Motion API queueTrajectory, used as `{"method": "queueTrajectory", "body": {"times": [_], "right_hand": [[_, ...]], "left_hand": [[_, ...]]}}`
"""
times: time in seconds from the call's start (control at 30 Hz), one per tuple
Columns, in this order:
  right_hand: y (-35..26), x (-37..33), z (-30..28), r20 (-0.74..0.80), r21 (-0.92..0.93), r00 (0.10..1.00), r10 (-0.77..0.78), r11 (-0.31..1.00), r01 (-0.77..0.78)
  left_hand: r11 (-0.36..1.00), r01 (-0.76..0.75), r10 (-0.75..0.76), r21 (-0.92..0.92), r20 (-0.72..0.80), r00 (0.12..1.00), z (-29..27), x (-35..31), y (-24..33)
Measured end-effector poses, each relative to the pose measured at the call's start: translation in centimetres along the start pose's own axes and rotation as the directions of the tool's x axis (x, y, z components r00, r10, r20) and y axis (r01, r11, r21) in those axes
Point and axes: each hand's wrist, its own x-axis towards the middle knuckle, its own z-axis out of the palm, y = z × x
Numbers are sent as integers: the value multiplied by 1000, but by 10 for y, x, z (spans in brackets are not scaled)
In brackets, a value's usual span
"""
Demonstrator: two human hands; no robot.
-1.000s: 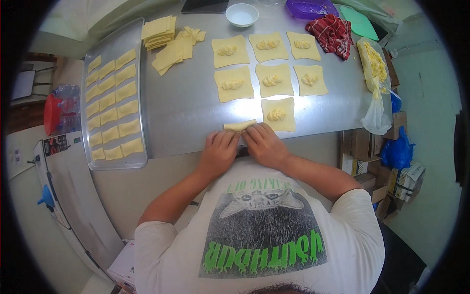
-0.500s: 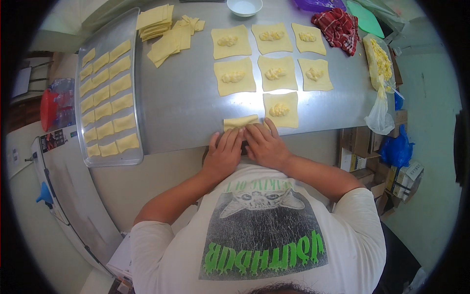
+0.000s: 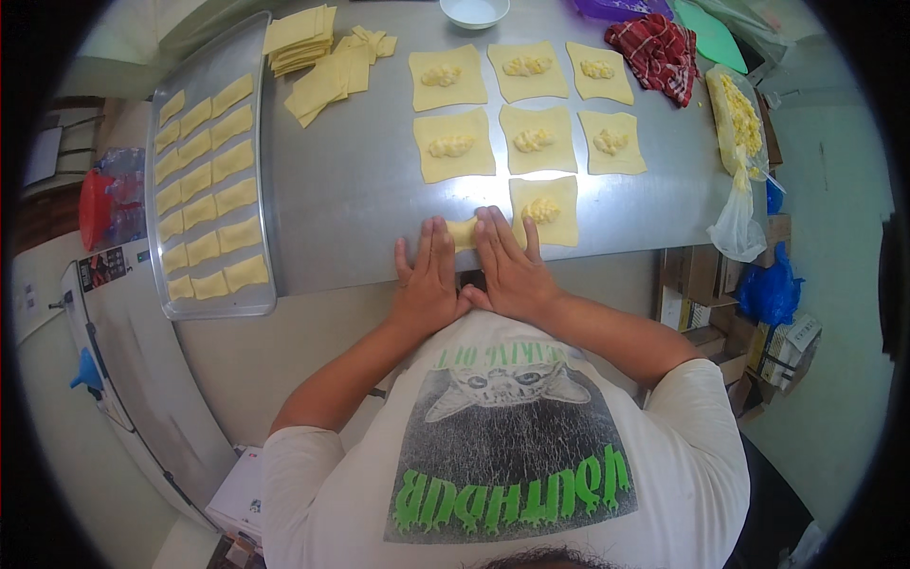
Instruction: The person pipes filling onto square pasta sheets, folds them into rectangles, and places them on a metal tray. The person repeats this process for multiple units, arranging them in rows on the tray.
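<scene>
At the table's near edge lies a folded pastry (image 3: 463,233), its middle showing between my hands. My left hand (image 3: 427,277) lies over its left end with fingers stretched forward. Flat over its right end is my right hand (image 3: 510,264), fingers straight, the outermost ones reaching the near corner of a filled dough square (image 3: 557,211). Both thumbs meet close to my shirt. Beyond, several flat dough squares (image 3: 447,78) lie in rows, each with a pale yellow crumbly filling (image 3: 527,65) in its middle. My fingers hide the pastry's ends.
At left, a metal tray (image 3: 272,190) bears rows of folded pastries (image 3: 234,197). Stacked dough sheets (image 3: 301,40) lie at the back, near a white bowl (image 3: 474,11). A red checked cloth (image 3: 654,55) and a bag of yellow filling (image 3: 737,119) lie along the metal table's (image 3: 332,209) right side.
Both hands have moved forward from the near edge onto the folded pastry. Their fingers, bent before, now stretch out flat over its ends.
</scene>
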Motion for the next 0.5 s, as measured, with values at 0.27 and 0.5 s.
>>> {"method": "queueTrajectory", "body": {"times": [0.27,0.5], "right_hand": [[-4,-4,-9,-3,-10,1000,23,1000,-23],[3,-3,-14,29,36,999,31,999,-32]], "left_hand": [[995,86,-84,-48,44,996,-7,-2,10],[988,107,-110,-111,-23,994,-4,-1,6]]}}
